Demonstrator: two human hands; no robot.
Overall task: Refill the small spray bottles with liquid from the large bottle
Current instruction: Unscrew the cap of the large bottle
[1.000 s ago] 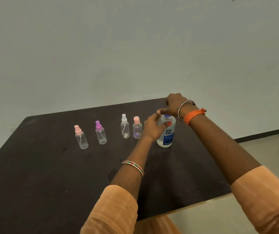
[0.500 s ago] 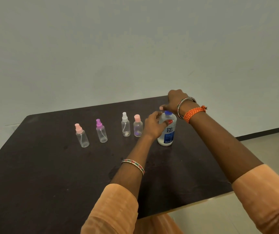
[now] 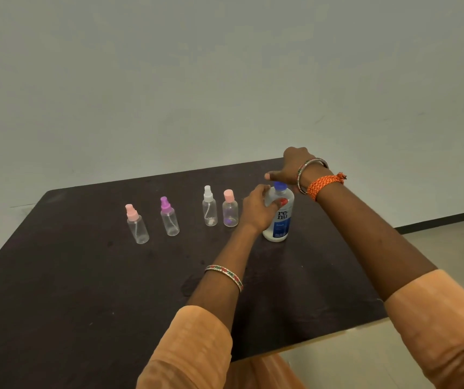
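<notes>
a person in orange sleeves works at a dark table (image 3: 56,290) that fills the lower half of the frame, a plain pale wall behind; right of centre stands the large bottle (image 3: 280,217), upright on the table, white with a blue label and a blue cap (image 3: 279,186); the left hand (image 3: 257,209) is wrapped around the bottle's body from its left side, fingers curled on the plastic; the right hand (image 3: 292,167) reaches over from above and behind, wrist bent, resting on the cap, though whether its fingers actually pinch the cap cannot be told from this angle; a metal bangle and a braided orange band (image 3: 324,182) circle the right wrist, a beaded bangle (image 3: 225,275) the left forearm; to the left of the large bottle four small clear spray bottles stand in a loose row, all capped and apart from one another: a pink-capped bottle (image 3: 230,209) just beside the left hand, a white-topped bottle (image 3: 209,210) next to it, a purple-topped bottle (image 3: 169,217) further left, and a pink-topped bottle (image 3: 136,224) at the far left of the row; a strip of pale floor (image 3: 449,248) shows at the right edge of the frame.
</notes>
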